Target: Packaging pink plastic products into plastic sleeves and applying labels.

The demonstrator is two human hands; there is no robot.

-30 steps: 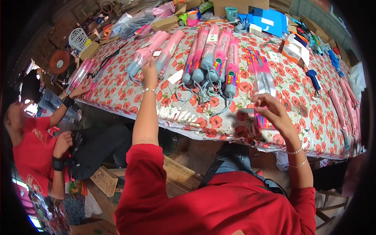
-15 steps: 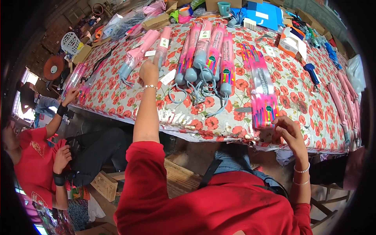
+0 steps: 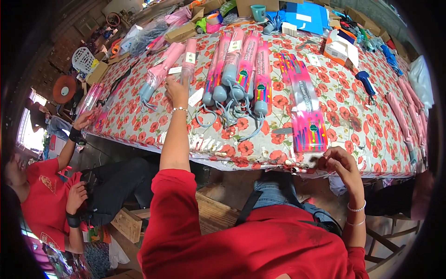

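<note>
The pink folded umbrella [image 3: 186,63] in its clear sleeve is lying on the flowered cloth of the bench [image 3: 353,116], slanting away from the person, just left of a tight row of pink and blue umbrellas [image 3: 239,69] whose grey-blue handles and wrist loops are pointing toward the near edge; the left hand [image 3: 176,90] is reaching out at full arm's length and resting on the near end of that umbrella, fingers curled down over it, though whether they are gripping it or merely pressing on it I cannot tell; a white tag [image 3: 196,96] is lying just beside the hand; to do this handling well, I judge the hand should be taking the umbrella by its stout handle end rather than the slippery sleeve, and sliding it parallel to its neighbours so the loops are not getting tangled; the right hand [image 3: 338,163] is hovering at the near edge of the bench, half open with fingers loosely bent, touching or almost touching the lower corner of a flat pink striped packet [image 3: 310,128] and holding nothing that I can make out; further off, another pink umbrella [image 3: 158,74] is lying to the left, boxes and a blue carton [image 3: 306,16] are standing along the far side, and a seated person in red [image 3: 44,204] is reaching a hand [image 3: 82,120] onto the left end
</note>
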